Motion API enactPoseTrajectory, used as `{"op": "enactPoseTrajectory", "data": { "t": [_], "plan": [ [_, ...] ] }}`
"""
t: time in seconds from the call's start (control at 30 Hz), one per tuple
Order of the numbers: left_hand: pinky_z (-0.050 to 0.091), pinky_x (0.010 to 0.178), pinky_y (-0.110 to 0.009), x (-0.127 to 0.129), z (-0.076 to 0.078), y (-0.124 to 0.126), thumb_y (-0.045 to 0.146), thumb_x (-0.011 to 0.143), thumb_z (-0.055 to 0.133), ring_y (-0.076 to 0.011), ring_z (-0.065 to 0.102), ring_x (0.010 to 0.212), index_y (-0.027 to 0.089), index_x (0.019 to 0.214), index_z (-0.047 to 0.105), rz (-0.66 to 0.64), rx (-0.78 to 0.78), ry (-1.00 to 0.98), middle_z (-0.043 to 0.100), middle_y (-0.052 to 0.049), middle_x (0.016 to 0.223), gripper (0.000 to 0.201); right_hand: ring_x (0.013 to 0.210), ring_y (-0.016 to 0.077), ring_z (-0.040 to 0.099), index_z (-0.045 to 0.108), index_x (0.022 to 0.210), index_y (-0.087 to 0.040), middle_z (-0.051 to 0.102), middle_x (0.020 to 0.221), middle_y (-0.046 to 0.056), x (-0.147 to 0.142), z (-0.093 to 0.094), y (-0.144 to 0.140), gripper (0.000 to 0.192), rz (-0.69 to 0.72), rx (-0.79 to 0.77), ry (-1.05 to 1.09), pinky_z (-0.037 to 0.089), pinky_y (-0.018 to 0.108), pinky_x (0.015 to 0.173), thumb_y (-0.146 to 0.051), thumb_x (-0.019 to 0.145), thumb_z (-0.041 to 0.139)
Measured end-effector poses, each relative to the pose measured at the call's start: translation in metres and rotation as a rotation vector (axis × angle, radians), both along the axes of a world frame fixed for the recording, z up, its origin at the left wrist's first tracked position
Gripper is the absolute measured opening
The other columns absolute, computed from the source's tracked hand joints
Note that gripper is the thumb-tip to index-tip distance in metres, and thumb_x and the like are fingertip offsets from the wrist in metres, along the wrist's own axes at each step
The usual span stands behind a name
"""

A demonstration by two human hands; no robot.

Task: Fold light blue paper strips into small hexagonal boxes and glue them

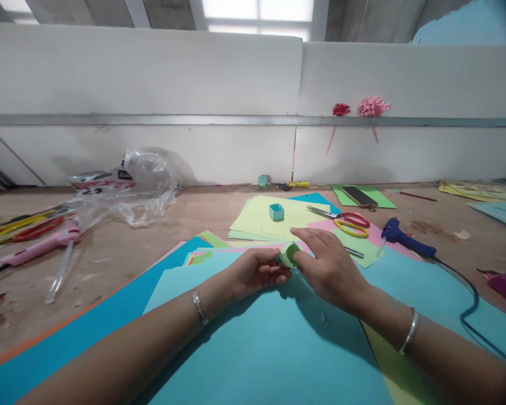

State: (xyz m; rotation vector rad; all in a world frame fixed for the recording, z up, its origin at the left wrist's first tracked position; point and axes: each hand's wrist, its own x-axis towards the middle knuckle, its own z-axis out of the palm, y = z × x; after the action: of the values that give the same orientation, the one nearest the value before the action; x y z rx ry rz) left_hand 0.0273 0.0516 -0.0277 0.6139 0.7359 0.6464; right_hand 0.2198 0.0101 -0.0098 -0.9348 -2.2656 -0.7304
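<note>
Pinching a small green paper roll between them, left hand grips its near-left end with fingers curled while right hand closes thumb and forefinger on its far-right end, the roll sitting just above the teal sheet, short of the scissors, equally near both hands.

Two hands, left and right. One green paper roll. One teal paper box. Two glue guns: blue, pink. One pair of scissors. Two paper flowers: red, pink. One plastic bag.
</note>
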Motion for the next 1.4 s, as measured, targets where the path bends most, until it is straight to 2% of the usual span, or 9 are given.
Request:
{"op": "enactPoseTrajectory", "data": {
  "t": [0.17,0.5,0.7,0.83,1.0,1.17,1.3,1.4],
  "plan": [
    [0.052,0.065,-0.027,0.0,0.0,0.0,0.013,0.076,0.067,-0.0162,0.063,0.068,0.006,0.082,0.071,-0.033,0.004,-0.003,0.066,-0.008,0.073,0.01,0.111,0.0301,0.059,0.069,0.083,-0.015,0.064,0.123,0.018,0.001,-0.005,0.002,0.022,-0.007,0.007,-0.012,0.05,0.045,0.09,-0.011,0.091,0.05],
    [0.055,0.064,-0.026,0.001,0.002,-0.002,0.008,0.078,0.062,-0.0163,0.065,0.065,0.005,0.08,0.071,0.021,-0.028,0.025,0.068,-0.01,0.074,0.011,0.112,0.0314,0.059,0.071,0.083,-0.015,0.065,0.124,0.019,0.0,-0.007,0.002,0.016,-0.016,-0.012,-0.06,0.049,0.045,0.09,-0.011,0.089,0.057],
    [0.055,0.063,-0.026,0.002,0.002,-0.002,0.008,0.079,0.061,-0.0161,0.065,0.065,0.005,0.08,0.071,0.048,-0.032,0.038,0.068,-0.009,0.073,0.01,0.113,0.0324,0.058,0.07,0.088,-0.014,0.064,0.125,0.019,-0.002,-0.009,0.001,0.017,-0.027,-0.031,-0.068,0.049,0.047,0.091,-0.009,0.088,0.054],
    [0.054,0.062,-0.025,0.002,0.002,-0.002,0.009,0.08,0.06,-0.0144,0.063,0.062,0.006,0.08,0.07,0.026,-0.014,0.025,0.067,-0.008,0.071,0.01,0.113,0.0305,0.058,0.067,0.096,-0.011,0.064,0.124,0.02,-0.003,-0.009,-0.001,0.023,0.038,-0.128,0.008,0.05,0.047,0.093,-0.005,0.088,0.046],
    [0.053,0.062,-0.024,0.0,0.002,0.0,0.013,0.08,0.064,-0.014,0.063,0.065,0.008,0.085,0.068,0.014,-0.032,0.009,0.066,-0.007,0.073,0.008,0.11,0.0279,0.059,0.061,0.104,-0.01,0.065,0.12,0.019,0.001,-0.003,-0.001,0.026,0.142,-0.208,0.145,0.05,0.046,0.094,-0.005,0.084,0.045],
    [0.051,0.059,-0.024,-0.004,0.002,0.006,0.025,0.082,0.066,-0.0135,0.063,0.062,0.011,0.086,0.064,-0.052,0.02,0.069,0.063,-0.004,0.066,0.015,0.108,0.0256,0.06,0.06,0.09,-0.017,0.065,0.118,0.016,0.006,0.004,0.0,0.013,0.167,-0.305,0.255,0.052,0.042,0.088,-0.009,0.087,0.051],
    [0.046,0.05,-0.021,-0.006,0.005,0.006,0.028,0.076,0.068,-0.0128,0.064,0.06,0.014,0.088,0.06,-0.132,0.101,0.156,0.065,-0.003,0.069,0.02,0.096,0.0215,0.063,0.06,0.091,-0.018,0.069,0.101,0.011,0.008,0.008,0.001,0.01,0.229,-0.413,0.334,0.052,0.035,0.082,-0.011,0.088,0.052],
    [0.046,0.05,-0.022,-0.005,0.012,0.002,0.031,0.071,0.068,-0.0165,0.068,0.062,0.016,0.085,0.056,-0.238,0.161,0.283,0.067,-0.003,0.069,0.024,0.085,0.0201,0.062,0.06,0.09,-0.017,0.07,0.089,0.008,0.008,0.007,0.002,0.009,0.233,-0.471,0.341,0.051,0.033,0.076,-0.012,0.088,0.053]
  ]
}}
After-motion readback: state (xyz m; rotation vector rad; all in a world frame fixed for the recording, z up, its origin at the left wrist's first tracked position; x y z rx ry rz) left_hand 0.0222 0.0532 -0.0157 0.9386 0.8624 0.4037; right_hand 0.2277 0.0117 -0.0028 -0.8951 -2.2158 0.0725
